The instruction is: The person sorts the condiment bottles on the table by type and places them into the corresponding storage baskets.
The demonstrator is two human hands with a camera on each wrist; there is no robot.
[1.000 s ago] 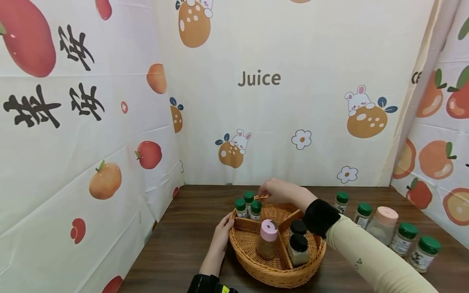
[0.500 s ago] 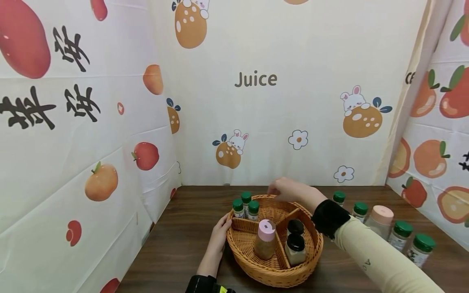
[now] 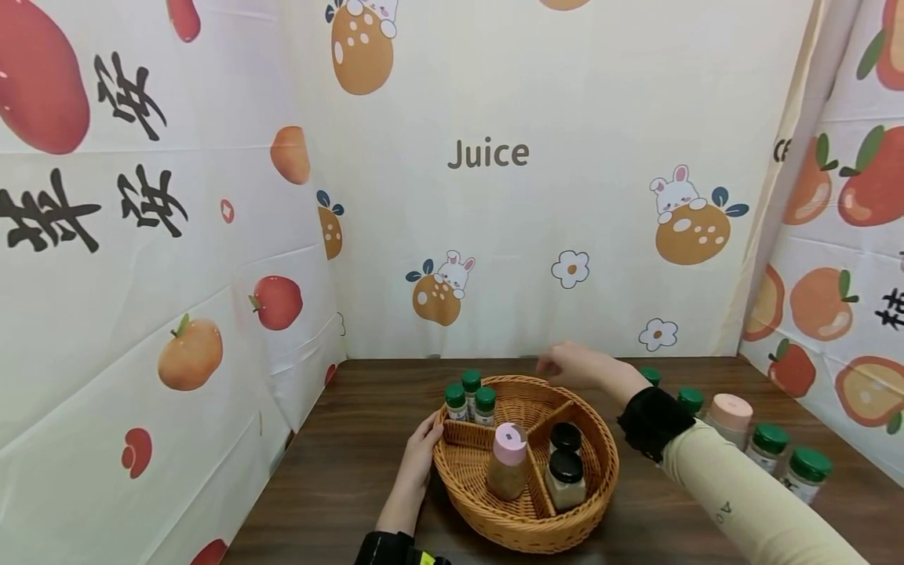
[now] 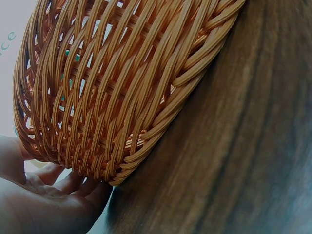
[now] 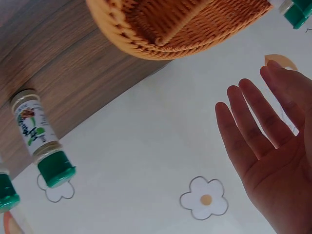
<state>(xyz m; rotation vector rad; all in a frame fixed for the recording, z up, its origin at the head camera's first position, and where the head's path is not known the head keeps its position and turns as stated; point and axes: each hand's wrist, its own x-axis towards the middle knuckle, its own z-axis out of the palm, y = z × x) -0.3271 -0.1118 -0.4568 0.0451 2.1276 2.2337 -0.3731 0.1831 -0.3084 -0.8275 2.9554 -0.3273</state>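
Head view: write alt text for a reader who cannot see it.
A person's left hand rests against the rim of a round wicker basket holding spice jars, while the empty right hand hovers open above its far edge. More green-capped jars stand on the wooden table.

Woven wicker basket (image 3: pixel 526 522) on dark, smooth wood-grain table (image 3: pixel 339 479)

The right forearm (image 3: pixel 741 502) hides parts of the green-capped jars (image 3: pixel 763 447) behind it. Jar labels are too small to read. In the left wrist view, the wicker basket (image 4: pixel 122 87) is cut off at the top edge.
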